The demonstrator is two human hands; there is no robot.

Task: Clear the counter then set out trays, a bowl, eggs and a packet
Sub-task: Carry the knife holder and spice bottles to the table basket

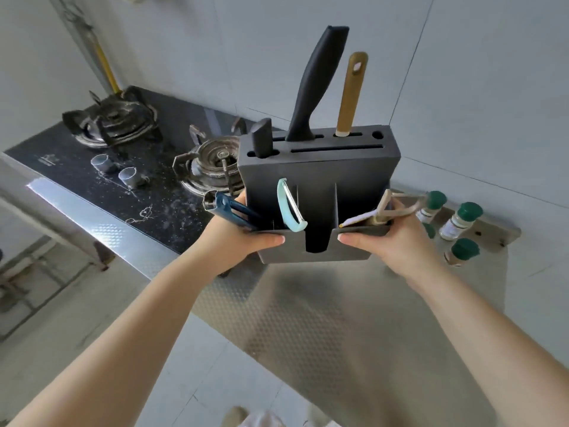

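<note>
A dark grey knife block (320, 177) hangs above the steel counter (338, 318), lifted clear so that its shadow falls below. My left hand (237, 238) grips its lower left corner and my right hand (397, 241) grips its lower right corner. Two black-handled knives (317, 84) and a wooden-handled tool (351, 94) stand in its top slots. A pale blue peeler (289, 208), a dark blue tool (231, 211) and a beige peeler (391, 208) sit in its front pockets.
A black two-burner gas hob (117, 155) lies at the left, with a burner (212, 167) just behind the block. Several green-capped spice bottles (458, 220) stand at the back right against the tiled wall. The counter's front edge runs diagonally, with floor tiles below.
</note>
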